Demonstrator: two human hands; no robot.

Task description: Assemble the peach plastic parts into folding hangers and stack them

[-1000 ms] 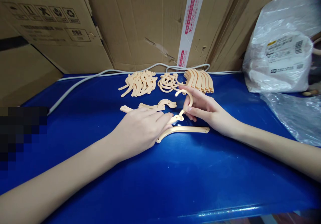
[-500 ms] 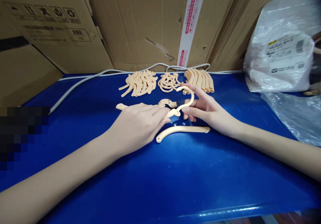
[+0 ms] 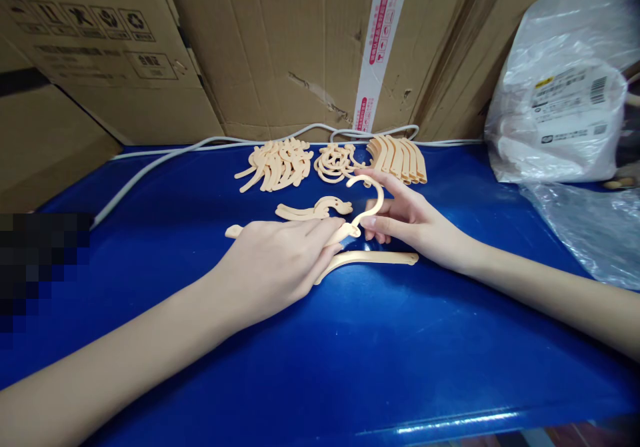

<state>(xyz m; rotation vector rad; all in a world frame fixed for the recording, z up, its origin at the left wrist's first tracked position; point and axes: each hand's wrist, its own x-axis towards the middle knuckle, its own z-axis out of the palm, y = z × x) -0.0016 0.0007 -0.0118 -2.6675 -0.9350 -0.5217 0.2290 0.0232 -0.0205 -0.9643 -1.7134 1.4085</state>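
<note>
My left hand (image 3: 280, 263) lies palm down on the blue table (image 3: 350, 353), fingers pressed together over a peach plastic hanger arm whose end (image 3: 233, 231) sticks out on the left. My right hand (image 3: 405, 220) pinches a peach hook piece (image 3: 369, 200) between thumb and fingers, its lower end meeting the arm at my left fingertips. A second curved hanger arm (image 3: 373, 258) lies flat just in front of both hands. Another shaped peach piece (image 3: 315, 210) rests behind my left hand.
Three small heaps of peach parts sit at the back: curved strips (image 3: 277, 163), hooks (image 3: 336, 162), and stacked arms (image 3: 400, 159). A white cable (image 3: 165, 160) runs along cardboard boxes (image 3: 280, 47). Plastic bags (image 3: 560, 100) fill the right side.
Both hands shifted the hook and arm slightly up the table and back toward me. The hook stays in my right fingers. My left hand now partly covers the front arm's left end.
</note>
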